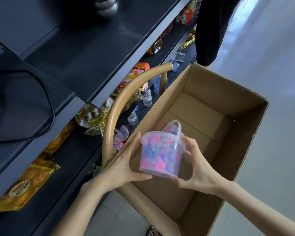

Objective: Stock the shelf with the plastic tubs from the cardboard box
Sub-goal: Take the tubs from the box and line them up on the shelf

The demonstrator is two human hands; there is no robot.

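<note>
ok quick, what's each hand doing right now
left hand: holds the plastic tub from its left side
right hand: grips the same tub's right side

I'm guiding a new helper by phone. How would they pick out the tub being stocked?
Find the open cardboard box on the floor beside the shelf. Above its near end, the left hand and right hand hold the plastic tub. Unlike the shelf's bottles and packets, it shows pink and blue pieces inside.

Basket handle (117, 106) between cardboard box (237, 150) and crowded lower shelf (71, 160); free room on upper shelf (92, 48)
</note>
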